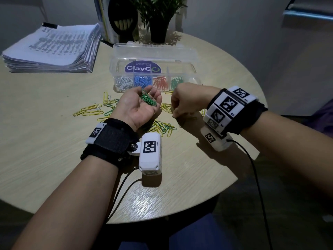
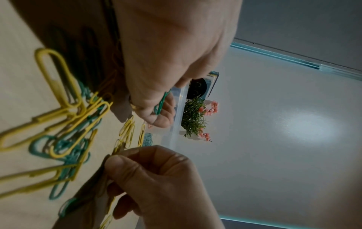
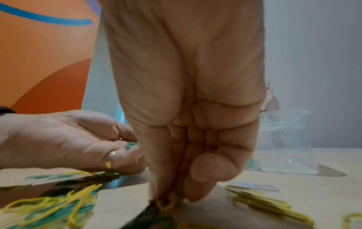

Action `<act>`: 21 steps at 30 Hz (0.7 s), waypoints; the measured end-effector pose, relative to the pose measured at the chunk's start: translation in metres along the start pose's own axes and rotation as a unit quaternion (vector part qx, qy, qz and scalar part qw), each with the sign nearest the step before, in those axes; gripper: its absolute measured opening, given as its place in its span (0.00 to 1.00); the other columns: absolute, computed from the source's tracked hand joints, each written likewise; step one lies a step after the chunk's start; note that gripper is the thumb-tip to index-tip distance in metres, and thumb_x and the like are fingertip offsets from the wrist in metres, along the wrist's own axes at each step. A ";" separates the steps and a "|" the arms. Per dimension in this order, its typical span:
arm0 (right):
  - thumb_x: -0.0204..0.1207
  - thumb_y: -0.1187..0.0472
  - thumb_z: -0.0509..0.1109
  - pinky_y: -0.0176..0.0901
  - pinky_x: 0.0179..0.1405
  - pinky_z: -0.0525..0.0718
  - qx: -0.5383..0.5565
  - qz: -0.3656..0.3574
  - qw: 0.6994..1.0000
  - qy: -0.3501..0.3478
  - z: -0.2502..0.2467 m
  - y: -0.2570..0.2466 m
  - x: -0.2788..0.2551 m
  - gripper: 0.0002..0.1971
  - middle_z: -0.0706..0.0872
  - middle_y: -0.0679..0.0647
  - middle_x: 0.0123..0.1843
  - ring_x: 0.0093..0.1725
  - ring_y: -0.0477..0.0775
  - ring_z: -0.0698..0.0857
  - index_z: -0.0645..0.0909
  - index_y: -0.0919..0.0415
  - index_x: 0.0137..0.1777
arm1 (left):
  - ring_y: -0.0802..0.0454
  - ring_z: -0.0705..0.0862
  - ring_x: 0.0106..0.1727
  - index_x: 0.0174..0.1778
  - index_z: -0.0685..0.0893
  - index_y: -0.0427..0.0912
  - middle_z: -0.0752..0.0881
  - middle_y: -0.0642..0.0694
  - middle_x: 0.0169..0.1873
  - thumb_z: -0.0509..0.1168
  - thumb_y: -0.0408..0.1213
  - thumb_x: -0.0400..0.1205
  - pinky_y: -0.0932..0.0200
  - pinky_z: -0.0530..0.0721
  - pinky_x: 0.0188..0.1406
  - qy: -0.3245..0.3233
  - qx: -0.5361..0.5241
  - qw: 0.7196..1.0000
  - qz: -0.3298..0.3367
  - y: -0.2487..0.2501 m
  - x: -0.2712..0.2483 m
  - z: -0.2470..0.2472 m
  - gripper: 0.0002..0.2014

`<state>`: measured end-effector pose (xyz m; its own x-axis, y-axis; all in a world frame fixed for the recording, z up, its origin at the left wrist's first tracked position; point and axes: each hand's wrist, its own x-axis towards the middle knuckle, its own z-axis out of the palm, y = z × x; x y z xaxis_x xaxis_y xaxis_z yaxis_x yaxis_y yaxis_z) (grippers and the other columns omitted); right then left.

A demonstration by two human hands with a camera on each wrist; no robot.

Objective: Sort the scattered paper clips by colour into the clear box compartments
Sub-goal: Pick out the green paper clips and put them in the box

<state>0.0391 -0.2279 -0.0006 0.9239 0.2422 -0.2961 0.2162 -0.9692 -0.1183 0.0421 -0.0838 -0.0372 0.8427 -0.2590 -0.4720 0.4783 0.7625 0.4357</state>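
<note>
- Right hand (image 1: pixel 182 101): fingertips pinched on a yellow clip (image 3: pixel 166 203) at the worktop (image 1: pixel 54 159); lift only one colour at a time
- Left hand (image 1: pixel 139 103): palm up, cupping green clips (image 1: pixel 148 99)
- Clear box (image 1: pixel 155 56): silver, blue, red, green compartments filled; yellow and green clips (image 1: pixel 162 127) lie scattered

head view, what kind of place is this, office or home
Probably an office or study corner: a thick stack of printed papers held by a binder clip, upright binders behind, and a small potted plant on the round wooden table.
</note>
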 end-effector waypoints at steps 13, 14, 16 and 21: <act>0.72 0.64 0.74 0.27 0.22 0.72 -0.040 -0.035 0.998 -0.024 -0.009 0.007 -0.015 0.04 0.82 0.42 0.33 0.30 0.39 0.78 0.85 0.54 0.44 | 0.49 0.79 0.39 0.43 0.78 0.36 0.80 0.40 0.37 0.48 0.40 0.89 0.58 0.81 0.42 0.001 -0.006 1.000 0.005 0.000 0.000 0.001 0.18; 0.74 0.64 0.73 0.29 0.21 0.71 -0.062 -0.034 0.997 -0.013 -0.007 0.008 -0.017 0.04 0.82 0.45 0.34 0.31 0.43 0.77 0.86 0.56 0.46 | 0.49 0.79 0.39 0.43 0.78 0.36 0.80 0.40 0.37 0.48 0.40 0.89 0.58 0.81 0.42 0.002 -0.004 1.000 0.005 0.000 0.000 0.001 0.18; 0.74 0.68 0.71 0.32 0.21 0.70 -0.074 -0.012 0.997 -0.001 -0.006 0.010 -0.016 0.08 0.83 0.51 0.40 0.37 0.50 0.79 0.88 0.60 0.50 | 0.49 0.79 0.39 0.44 0.79 0.36 0.80 0.40 0.38 0.48 0.41 0.89 0.58 0.81 0.42 0.002 0.000 1.000 0.004 0.000 0.000 0.000 0.18; 0.74 0.70 0.70 0.33 0.25 0.74 -0.056 -0.005 0.998 -0.003 -0.005 0.009 -0.014 0.10 0.86 0.52 0.43 0.39 0.50 0.80 0.89 0.60 0.51 | 0.49 0.79 0.38 0.44 0.78 0.36 0.80 0.40 0.37 0.48 0.41 0.89 0.58 0.81 0.43 -0.001 0.000 1.000 0.002 0.001 0.001 -0.001 0.18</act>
<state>0.0296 -0.2402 0.0076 0.9194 0.2522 -0.3017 0.2599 -0.9655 -0.0149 0.0432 -0.0825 -0.0377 0.8454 -0.2559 -0.4689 0.4744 0.7632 0.4388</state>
